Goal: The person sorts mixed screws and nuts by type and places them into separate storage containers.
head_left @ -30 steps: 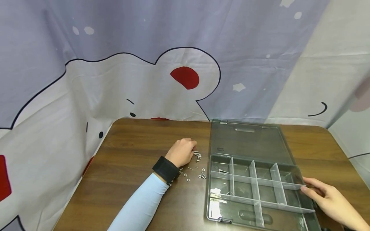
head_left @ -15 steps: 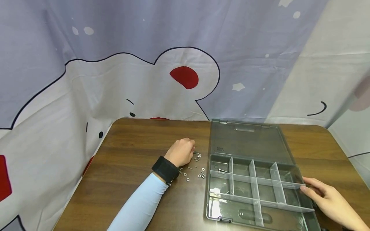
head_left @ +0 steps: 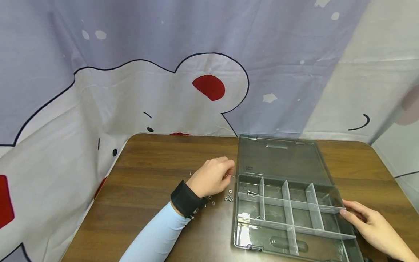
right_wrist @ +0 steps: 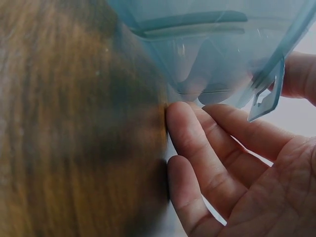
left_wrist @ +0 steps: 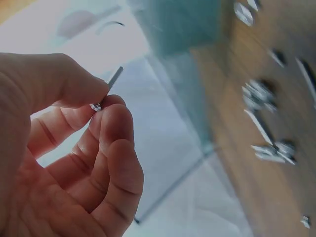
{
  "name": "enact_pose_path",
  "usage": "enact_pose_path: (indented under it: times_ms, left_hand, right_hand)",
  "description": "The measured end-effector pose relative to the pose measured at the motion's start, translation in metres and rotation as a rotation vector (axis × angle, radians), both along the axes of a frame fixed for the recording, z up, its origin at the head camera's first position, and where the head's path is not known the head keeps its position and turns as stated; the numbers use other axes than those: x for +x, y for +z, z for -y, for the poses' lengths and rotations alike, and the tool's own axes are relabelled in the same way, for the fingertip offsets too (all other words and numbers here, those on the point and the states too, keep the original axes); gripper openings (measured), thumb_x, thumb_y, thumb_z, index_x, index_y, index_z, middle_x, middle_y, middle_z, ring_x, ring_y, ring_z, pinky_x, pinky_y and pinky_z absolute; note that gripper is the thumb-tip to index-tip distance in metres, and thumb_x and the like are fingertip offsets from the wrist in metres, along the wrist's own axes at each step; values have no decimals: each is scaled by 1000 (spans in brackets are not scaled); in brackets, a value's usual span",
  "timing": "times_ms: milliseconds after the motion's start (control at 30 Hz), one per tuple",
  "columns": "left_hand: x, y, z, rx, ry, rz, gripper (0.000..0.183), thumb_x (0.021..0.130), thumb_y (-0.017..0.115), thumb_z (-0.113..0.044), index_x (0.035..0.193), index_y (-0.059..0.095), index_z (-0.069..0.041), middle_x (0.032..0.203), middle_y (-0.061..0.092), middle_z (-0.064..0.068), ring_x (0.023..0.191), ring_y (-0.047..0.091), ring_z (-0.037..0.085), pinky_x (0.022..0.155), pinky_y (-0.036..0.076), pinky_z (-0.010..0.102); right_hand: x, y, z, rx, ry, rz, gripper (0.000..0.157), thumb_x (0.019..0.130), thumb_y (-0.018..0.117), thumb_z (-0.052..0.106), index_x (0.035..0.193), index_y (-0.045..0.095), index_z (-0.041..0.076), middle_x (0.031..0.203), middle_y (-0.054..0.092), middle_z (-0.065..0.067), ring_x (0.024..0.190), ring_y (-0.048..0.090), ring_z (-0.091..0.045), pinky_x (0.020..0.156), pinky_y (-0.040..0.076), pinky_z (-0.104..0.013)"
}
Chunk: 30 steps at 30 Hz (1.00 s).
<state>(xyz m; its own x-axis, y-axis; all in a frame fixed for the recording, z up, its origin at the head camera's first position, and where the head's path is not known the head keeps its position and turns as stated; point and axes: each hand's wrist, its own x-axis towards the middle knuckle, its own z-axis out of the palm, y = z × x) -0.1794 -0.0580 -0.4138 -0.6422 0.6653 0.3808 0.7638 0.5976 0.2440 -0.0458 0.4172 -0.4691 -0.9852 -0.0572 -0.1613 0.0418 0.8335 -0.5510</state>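
Note:
My left hand is raised over the table just left of the clear grey compartment box. Between its thumb and fingertips it pinches a small metal screw, whose shank sticks out past the thumb. My right hand holds the box's right side, thumb at the rim. In the right wrist view its fingers lie low against the box wall, close to the tabletop. A loose screw lies in the back left compartment. The hinged lid lies folded back behind the box.
Several nuts and screws lie on the wooden table between my left forearm and the box, including a nut. More hardware shows in the left wrist view. A printed curtain hangs along the table's back edge.
My left hand has come up from the pile of hardware and moved right towards the box, with a screw now pinched in its fingers. My right hand stays at the box's side.

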Motion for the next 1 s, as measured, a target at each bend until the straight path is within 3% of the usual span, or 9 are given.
enact_pose_path:
  times_ms: [100,300,600,700,767,800,867,933,1000]
  left_hand:
    - [13,10,-6,23,-55,-12,18,84,68,-2,82,57,-16,77,53,-6,67,51,4,59,42,17]
    - [34,21,-17,24,-147,-43,16,84,69,-5,85,59,-17,80,54,-8,65,48,1,59,39,14]
    - [50,22,-27,8,-217,-55,16,85,70,-8,86,59,-19,80,52,-10,65,46,-1,60,36,12]
    - [53,22,-28,-10,-215,-8,17,88,75,-20,99,63,-18,93,60,-7,72,56,3,67,45,15]
    - [56,22,-28,-52,-190,53,47,88,78,-42,126,62,-18,123,64,2,97,68,13,85,55,24]
    - [58,21,-28,-77,-173,91,69,86,77,-54,141,56,-19,141,59,7,115,68,21,96,56,32]
    - [61,21,-27,-135,-136,156,108,78,72,-76,163,30,-23,167,31,13,144,50,36,113,47,48]
    - [63,21,-26,-180,-107,190,121,74,67,-85,167,15,-28,174,12,13,155,29,44,119,38,59]
    - [62,21,-24,-199,-93,202,120,74,65,-87,167,14,-30,175,9,10,157,24,45,119,36,62]
  right_hand:
    - [1,0,0,-8,5,-3,58,109,50,30,147,43,-14,139,50,-46,112,61,-60,72,60,-49]
    - [1,1,2,-4,-2,-1,58,109,50,30,146,43,-14,136,54,-44,110,63,-57,72,60,-49]
    - [0,0,2,4,-6,-2,58,109,51,30,146,44,-14,138,52,-45,111,62,-58,72,60,-48]
    - [0,0,1,7,-9,1,58,109,51,32,146,45,-13,137,54,-43,108,65,-54,71,60,-44]
    - [0,0,0,8,-10,1,59,109,51,33,146,46,-12,137,54,-43,107,66,-52,70,60,-42]
    - [0,-1,0,4,-9,5,59,109,51,33,146,45,-13,137,54,-43,107,66,-52,70,60,-43]
    - [0,-1,0,2,-11,13,61,109,50,35,147,45,-12,137,55,-42,108,66,-52,71,60,-44]
    - [0,-2,-1,-3,-14,22,62,109,49,36,147,44,-12,137,55,-42,110,64,-54,72,60,-48]
    - [0,-3,-1,-7,-14,29,63,109,49,37,148,43,-13,137,55,-42,111,64,-55,73,60,-50]
